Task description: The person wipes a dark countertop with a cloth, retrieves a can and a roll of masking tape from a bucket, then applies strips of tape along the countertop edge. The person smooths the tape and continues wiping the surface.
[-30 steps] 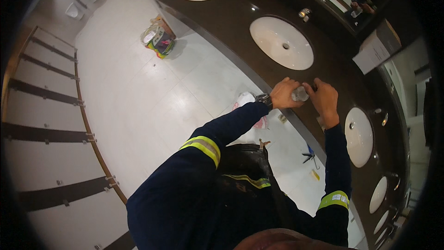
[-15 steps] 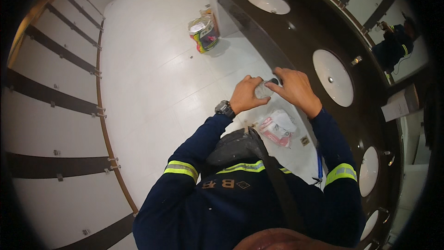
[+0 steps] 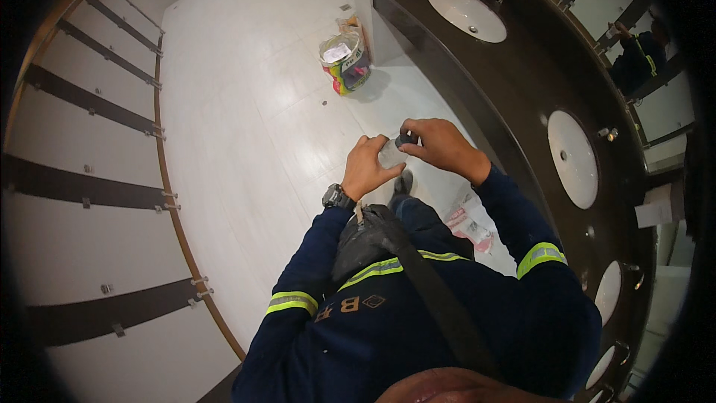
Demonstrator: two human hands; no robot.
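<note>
A small clear bottle (image 3: 390, 154) with a dark cap (image 3: 406, 139) is held in front of my waist, over the floor. My left hand (image 3: 363, 167), with a watch (image 3: 338, 196) at its wrist, wraps round the clear body. The fingers of my right hand (image 3: 445, 148) are closed on the cap, thumb and fingertips around it. Fingers hide part of the bottle, and I cannot tell what it contains. A dark bag (image 3: 371, 237) on a strap hangs at my front.
A brown counter (image 3: 466, 78) with several white basins (image 3: 573, 158) runs along my right, under a mirror. On the pale tiled floor stands a colourful bucket (image 3: 349, 75). A red and white plastic bag (image 3: 471, 224) lies by the counter. Cubicle doors (image 3: 97, 242) line the left.
I have stepped and turned somewhat, so a shoe now shows below my hands. The bottle has shifted left in view, still between both hands. The floor bag is partly covered by my body.
</note>
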